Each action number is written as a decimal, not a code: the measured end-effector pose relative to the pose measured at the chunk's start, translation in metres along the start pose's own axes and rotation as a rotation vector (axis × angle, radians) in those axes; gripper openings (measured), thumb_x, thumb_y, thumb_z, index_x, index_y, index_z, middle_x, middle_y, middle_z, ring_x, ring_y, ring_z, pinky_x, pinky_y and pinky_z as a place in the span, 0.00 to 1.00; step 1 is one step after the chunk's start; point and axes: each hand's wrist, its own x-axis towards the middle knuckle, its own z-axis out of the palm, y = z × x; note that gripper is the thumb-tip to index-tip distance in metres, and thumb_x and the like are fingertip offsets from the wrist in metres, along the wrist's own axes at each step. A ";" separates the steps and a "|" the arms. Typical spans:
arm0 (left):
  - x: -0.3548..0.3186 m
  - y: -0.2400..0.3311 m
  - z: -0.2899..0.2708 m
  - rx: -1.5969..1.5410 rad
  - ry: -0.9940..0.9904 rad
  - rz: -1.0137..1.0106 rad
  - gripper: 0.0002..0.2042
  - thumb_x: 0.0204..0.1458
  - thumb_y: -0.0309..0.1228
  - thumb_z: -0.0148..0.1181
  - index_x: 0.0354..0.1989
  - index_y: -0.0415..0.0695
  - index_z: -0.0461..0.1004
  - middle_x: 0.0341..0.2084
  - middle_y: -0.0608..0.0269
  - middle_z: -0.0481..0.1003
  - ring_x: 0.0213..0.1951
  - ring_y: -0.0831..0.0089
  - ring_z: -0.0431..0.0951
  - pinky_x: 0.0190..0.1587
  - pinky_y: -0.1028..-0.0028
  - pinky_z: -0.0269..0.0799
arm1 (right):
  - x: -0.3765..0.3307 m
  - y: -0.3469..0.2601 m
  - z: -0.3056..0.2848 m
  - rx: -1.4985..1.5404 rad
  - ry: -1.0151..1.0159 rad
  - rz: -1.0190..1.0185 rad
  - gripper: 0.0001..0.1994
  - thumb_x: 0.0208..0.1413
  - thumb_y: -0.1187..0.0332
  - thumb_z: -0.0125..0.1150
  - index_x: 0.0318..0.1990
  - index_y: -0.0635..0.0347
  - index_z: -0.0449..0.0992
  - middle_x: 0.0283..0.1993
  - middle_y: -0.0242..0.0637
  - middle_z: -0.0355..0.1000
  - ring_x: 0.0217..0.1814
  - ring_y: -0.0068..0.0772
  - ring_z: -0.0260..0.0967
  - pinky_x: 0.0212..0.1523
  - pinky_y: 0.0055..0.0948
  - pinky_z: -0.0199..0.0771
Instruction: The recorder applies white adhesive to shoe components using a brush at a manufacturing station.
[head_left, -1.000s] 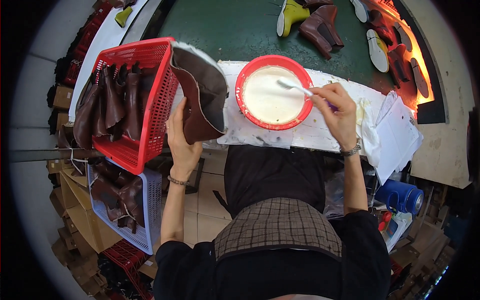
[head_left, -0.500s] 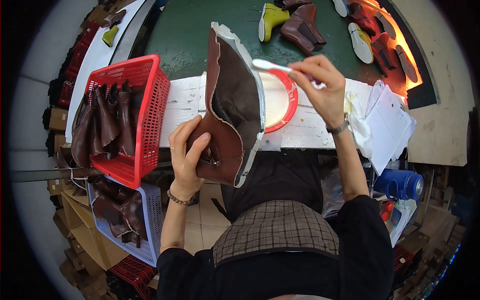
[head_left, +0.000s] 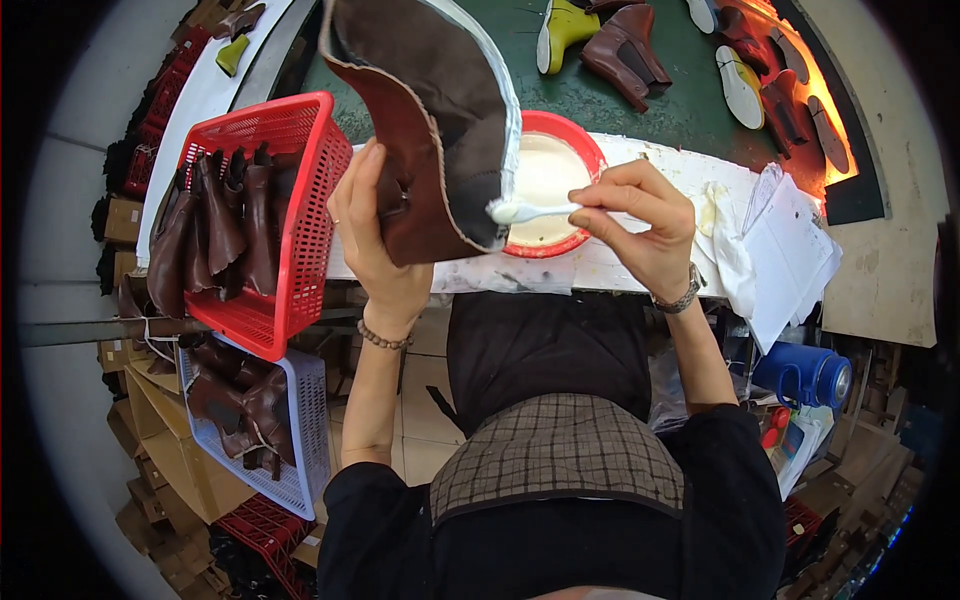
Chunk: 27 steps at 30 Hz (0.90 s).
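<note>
My left hand (head_left: 375, 240) is closed on the lower left side of a brown leather boot upper (head_left: 410, 165), holding it up with its dark lining facing me. A pale, wet-looking band runs along the upper's right edge. In my right hand (head_left: 645, 225), thumb and fingers pinch the handle of a white toothbrush (head_left: 535, 211). Its head touches the lower right corner of the upper's edge. Behind the brush sits a red-rimmed bowl (head_left: 592, 150) holding a creamy white liquid (head_left: 545, 170), partly hidden by the upper.
At left, a red basket (head_left: 312, 190) holds several brown boot uppers, above a lavender basket (head_left: 310, 430) with more. Boots (head_left: 625, 55) and yellow-green lasts (head_left: 566, 35) stand on the green surface. Papers (head_left: 790, 250) and a blue flask (head_left: 800, 375) are at right.
The upper has been raised and turned, so its lower edge is now higher. The toothbrush has moved down from the upper part of the edge to its lower corner.
</note>
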 end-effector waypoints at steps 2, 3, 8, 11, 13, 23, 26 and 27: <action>0.003 -0.007 0.007 -0.005 0.039 0.001 0.33 0.48 0.22 0.71 0.66 0.40 0.67 0.60 0.48 0.71 0.59 0.53 0.70 0.59 0.64 0.69 | 0.001 -0.005 0.000 -0.034 -0.006 -0.054 0.11 0.47 0.77 0.77 0.40 0.63 0.86 0.38 0.34 0.76 0.37 0.23 0.75 0.35 0.21 0.74; 0.003 -0.008 0.008 0.017 0.045 0.020 0.32 0.48 0.23 0.71 0.65 0.40 0.68 0.60 0.48 0.71 0.59 0.53 0.70 0.59 0.63 0.68 | -0.001 -0.010 0.001 0.035 -0.049 0.027 0.10 0.47 0.76 0.77 0.39 0.62 0.86 0.35 0.34 0.76 0.35 0.25 0.75 0.34 0.22 0.74; 0.008 -0.010 -0.008 0.182 -0.105 0.095 0.31 0.49 0.25 0.69 0.64 0.42 0.70 0.59 0.49 0.73 0.58 0.51 0.72 0.60 0.61 0.67 | 0.000 0.004 -0.007 0.164 -0.135 0.175 0.07 0.51 0.75 0.74 0.38 0.63 0.86 0.31 0.36 0.76 0.31 0.24 0.73 0.31 0.23 0.71; -0.004 -0.017 -0.034 -0.191 -0.105 -0.264 0.32 0.46 0.12 0.64 0.63 0.36 0.68 0.55 0.52 0.75 0.52 0.65 0.76 0.56 0.66 0.73 | 0.006 0.030 -0.012 -0.151 -0.068 0.233 0.06 0.53 0.68 0.72 0.35 0.59 0.86 0.31 0.31 0.77 0.30 0.29 0.74 0.30 0.27 0.71; -0.014 -0.035 -0.072 -0.283 -0.242 -0.592 0.27 0.45 0.11 0.63 0.57 0.33 0.70 0.44 0.54 0.79 0.38 0.69 0.79 0.45 0.69 0.77 | 0.005 0.052 -0.017 -0.630 -0.112 0.117 0.04 0.53 0.66 0.72 0.33 0.54 0.85 0.31 0.29 0.76 0.32 0.32 0.75 0.32 0.29 0.72; -0.058 -0.047 -0.124 -1.042 -0.504 -1.116 0.18 0.32 0.12 0.55 0.37 0.22 0.75 0.16 0.52 0.72 0.14 0.68 0.69 0.18 0.70 0.62 | 0.041 0.034 -0.008 0.030 -0.049 0.044 0.09 0.47 0.66 0.78 0.38 0.51 0.87 0.34 0.28 0.77 0.35 0.23 0.73 0.39 0.28 0.66; -0.078 -0.056 -0.125 -1.147 -0.445 -1.050 0.22 0.31 0.11 0.56 0.41 0.19 0.75 0.15 0.50 0.72 0.14 0.64 0.70 0.19 0.67 0.64 | 0.048 0.024 -0.004 -0.043 -0.119 -0.077 0.08 0.47 0.67 0.77 0.36 0.52 0.87 0.33 0.25 0.77 0.34 0.22 0.72 0.43 0.25 0.59; -0.079 -0.059 -0.125 -1.225 -0.363 -1.019 0.22 0.31 0.11 0.57 0.42 0.18 0.75 0.16 0.48 0.73 0.14 0.63 0.70 0.19 0.66 0.64 | 0.046 0.026 -0.008 -0.084 -0.117 -0.086 0.08 0.47 0.67 0.77 0.36 0.51 0.87 0.33 0.25 0.77 0.34 0.22 0.71 0.42 0.26 0.58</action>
